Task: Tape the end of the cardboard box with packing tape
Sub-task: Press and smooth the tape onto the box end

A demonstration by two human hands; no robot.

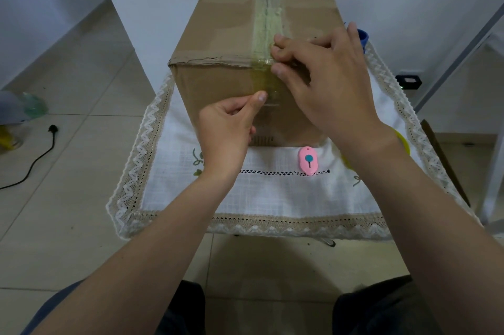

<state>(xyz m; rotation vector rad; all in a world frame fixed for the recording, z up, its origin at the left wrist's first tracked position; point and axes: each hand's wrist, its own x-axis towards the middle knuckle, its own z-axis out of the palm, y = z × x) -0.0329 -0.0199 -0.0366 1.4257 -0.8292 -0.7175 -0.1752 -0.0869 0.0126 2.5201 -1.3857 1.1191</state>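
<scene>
A brown cardboard box (218, 34) stands on a small table covered by a white lace-edged cloth (272, 193). A strip of clear packing tape (266, 21) runs along the top seam and folds down over the near edge onto the front face. My right hand (324, 81) lies over the near top edge, fingertips pressed on the tape at the corner fold. My left hand (231, 127) is curled in front of the box face, its thumb pressed on the tape's lower end. Neither hand holds anything loose.
A pink box cutter (308, 160) lies on the cloth just before the box. A yellow object (402, 141) shows behind my right wrist, and a blue thing (362, 36) beside the box. A black cable and plug (41, 154) lie on the tiled floor at left.
</scene>
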